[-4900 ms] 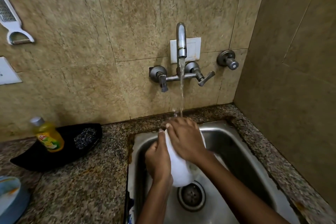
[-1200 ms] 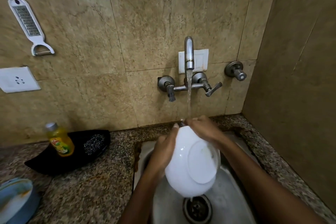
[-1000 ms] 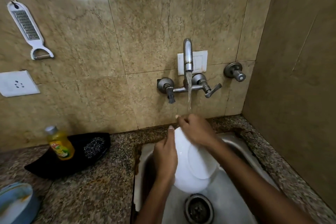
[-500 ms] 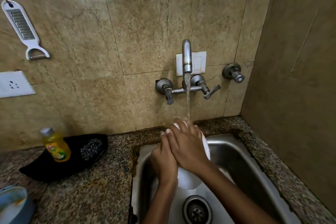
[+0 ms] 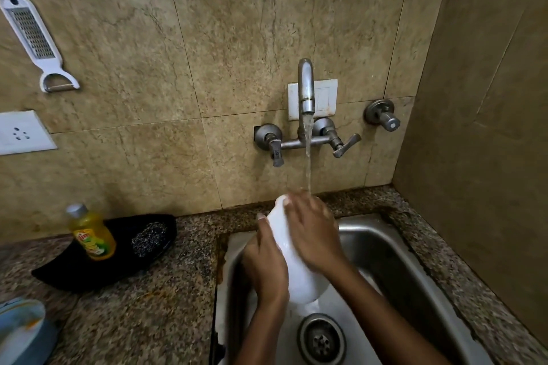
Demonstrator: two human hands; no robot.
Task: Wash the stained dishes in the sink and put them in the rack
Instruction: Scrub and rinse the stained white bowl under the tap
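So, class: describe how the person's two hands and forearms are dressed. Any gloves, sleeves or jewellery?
Both the left hand and the right hand are bare: no gloves, rings or watch visible. The forearms show no sleeves as far as the frame reaches.

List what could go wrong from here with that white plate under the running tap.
1. The white plate is wet and held on edge between the left hand and right hand; it might slip and chip against the steel sink.
2. Water from the tap lands on the right hand near the plate's top edge, so it may splash onto the counter.
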